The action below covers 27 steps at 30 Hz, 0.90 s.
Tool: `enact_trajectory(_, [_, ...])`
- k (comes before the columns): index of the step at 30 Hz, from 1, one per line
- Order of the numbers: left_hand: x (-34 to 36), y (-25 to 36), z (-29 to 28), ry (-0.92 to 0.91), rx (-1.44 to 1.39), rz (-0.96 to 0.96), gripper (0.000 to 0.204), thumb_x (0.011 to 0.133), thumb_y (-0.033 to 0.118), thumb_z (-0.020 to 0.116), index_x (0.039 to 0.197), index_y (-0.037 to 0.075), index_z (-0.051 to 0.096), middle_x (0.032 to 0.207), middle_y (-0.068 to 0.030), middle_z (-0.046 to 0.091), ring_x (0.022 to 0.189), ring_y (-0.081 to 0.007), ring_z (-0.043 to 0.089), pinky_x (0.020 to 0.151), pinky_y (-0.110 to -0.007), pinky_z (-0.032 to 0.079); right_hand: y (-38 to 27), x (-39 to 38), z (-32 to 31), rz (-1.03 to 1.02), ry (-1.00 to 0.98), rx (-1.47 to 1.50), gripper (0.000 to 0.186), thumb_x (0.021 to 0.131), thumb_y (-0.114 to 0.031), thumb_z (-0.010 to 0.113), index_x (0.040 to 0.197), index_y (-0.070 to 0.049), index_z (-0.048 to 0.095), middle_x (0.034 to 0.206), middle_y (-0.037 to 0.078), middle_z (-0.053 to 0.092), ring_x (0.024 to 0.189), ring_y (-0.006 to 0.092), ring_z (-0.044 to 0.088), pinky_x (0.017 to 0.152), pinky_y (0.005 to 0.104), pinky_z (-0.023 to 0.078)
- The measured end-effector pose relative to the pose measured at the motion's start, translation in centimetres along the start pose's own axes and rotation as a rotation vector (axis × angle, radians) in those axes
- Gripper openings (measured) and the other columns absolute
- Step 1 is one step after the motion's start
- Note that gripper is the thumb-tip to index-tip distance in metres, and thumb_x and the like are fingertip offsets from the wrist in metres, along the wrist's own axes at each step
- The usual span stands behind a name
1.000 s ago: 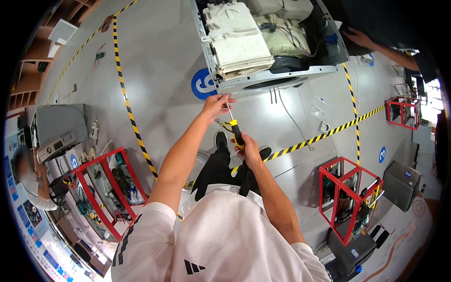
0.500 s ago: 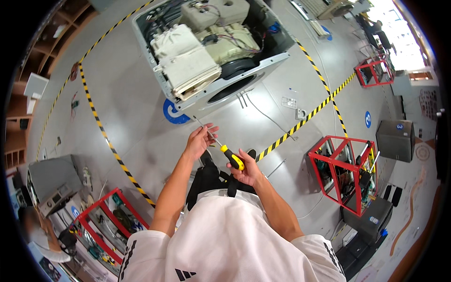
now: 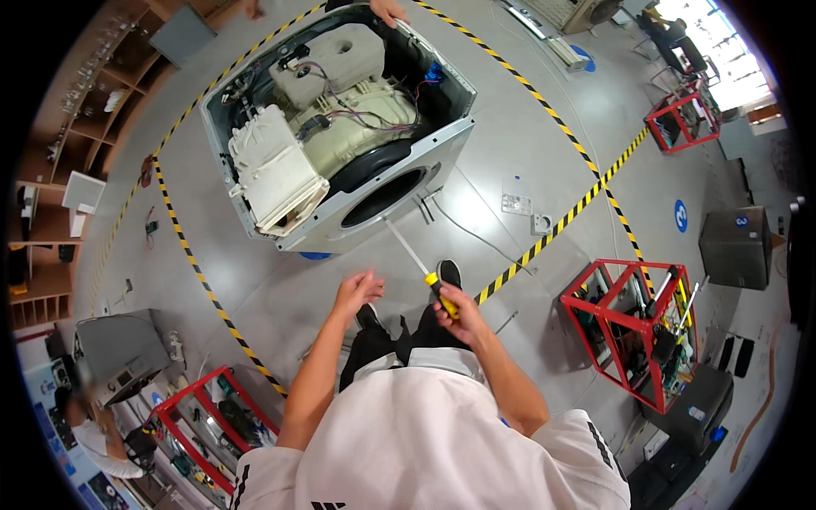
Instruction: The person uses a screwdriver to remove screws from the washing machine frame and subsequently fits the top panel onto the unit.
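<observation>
My right hand (image 3: pixel 457 316) is closed round the yellow and black handle of a screwdriver (image 3: pixel 432 279), whose long shaft points forward and left toward the washing machine. My left hand (image 3: pixel 359 294) holds nothing; its fingers are partly spread, apart from the screwdriver. Ahead stands the washing machine (image 3: pixel 387 204) with its top off, baring a white drawer housing (image 3: pixel 268 166), a pale weight block (image 3: pixel 336 64), the tub (image 3: pixel 357 127) and loose wires. The tip appears in front of the round door opening; whether it touches the front panel I cannot tell. Another person's hand (image 3: pixel 389 10) rests on the machine's far edge.
Red frames with parts inside stand at right (image 3: pixel 633 331) and lower left (image 3: pixel 200 416). Striped floor tape (image 3: pixel 552 234) crosses the floor. A cable (image 3: pixel 476 234) and a small white socket box (image 3: pixel 541 224) lie right of the machine. A seated person (image 3: pixel 102 433) is at far left.
My left hand has come off the screwdriver shaft and drawn back. The screwdriver now points at the machine's front. The machine sits further left in view, and another person's hand has appeared on it.
</observation>
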<state>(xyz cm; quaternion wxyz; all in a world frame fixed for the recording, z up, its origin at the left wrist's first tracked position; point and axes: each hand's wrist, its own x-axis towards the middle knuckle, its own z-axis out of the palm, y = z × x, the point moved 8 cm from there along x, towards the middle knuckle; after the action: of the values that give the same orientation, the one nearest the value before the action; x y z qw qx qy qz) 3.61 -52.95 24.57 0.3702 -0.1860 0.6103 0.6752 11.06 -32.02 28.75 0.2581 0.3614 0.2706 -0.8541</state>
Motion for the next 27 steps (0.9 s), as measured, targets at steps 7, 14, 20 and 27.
enact_trajectory(7, [-5.2, -15.9, -5.6, 0.378, 0.112, -0.261, 0.029, 0.09, 0.029, 0.051, 0.102, 0.004, 0.059, 0.09, -0.0056, 0.066, 0.072, -0.0134, 0.062, 0.062, -0.027, 0.05, -18.1, 4.0, -6.8, -0.302, 0.151, -0.254, 0.035, 0.087, -0.031, 0.056, 0.111, -0.005, 0.053, 0.074, 0.007, 0.057, 0.042, 0.0063, 0.039, 0.035, 0.019, 0.028])
enact_trajectory(14, [-16.0, -23.3, 0.9, 0.556, -0.08, -0.58, 0.026, 0.09, 0.027, 0.049, 0.099, 0.005, 0.059, 0.088, -0.0062, 0.065, 0.072, -0.0166, 0.063, 0.061, -0.03, 0.05, -29.0, 8.0, -6.9, -0.417, 0.196, -0.345, 0.039, 0.087, -0.024, 0.057, 0.12, -0.003, 0.053, 0.071, 0.006, 0.057, 0.04, 0.005, 0.033, 0.035, 0.0188, 0.025])
enact_trajectory(20, [-15.2, -22.2, 5.6, 0.563, -0.106, -0.478, 0.029, 0.09, 0.028, 0.049, 0.104, 0.003, 0.057, 0.093, -0.0083, 0.065, 0.075, -0.0168, 0.063, 0.064, -0.029, 0.05, -30.4, 9.4, -6.2, -0.42, 0.18, -0.373, 0.04, 0.087, -0.022, 0.056, 0.122, -0.003, 0.051, 0.07, 0.006, 0.056, 0.041, 0.0046, 0.033, 0.036, 0.0184, 0.025])
enact_trajectory(27, [-10.8, -17.4, 6.9, 0.502, 0.001, -0.29, 0.034, 0.09, 0.028, 0.051, 0.11, 0.001, 0.055, 0.093, -0.0091, 0.065, 0.075, -0.0155, 0.063, 0.064, -0.027, 0.049, -29.2, 7.3, -9.7, -0.434, 0.225, -0.18, 0.035, 0.088, -0.025, 0.056, 0.116, -0.005, 0.052, 0.072, 0.005, 0.055, 0.042, 0.0054, 0.034, 0.037, 0.0187, 0.024])
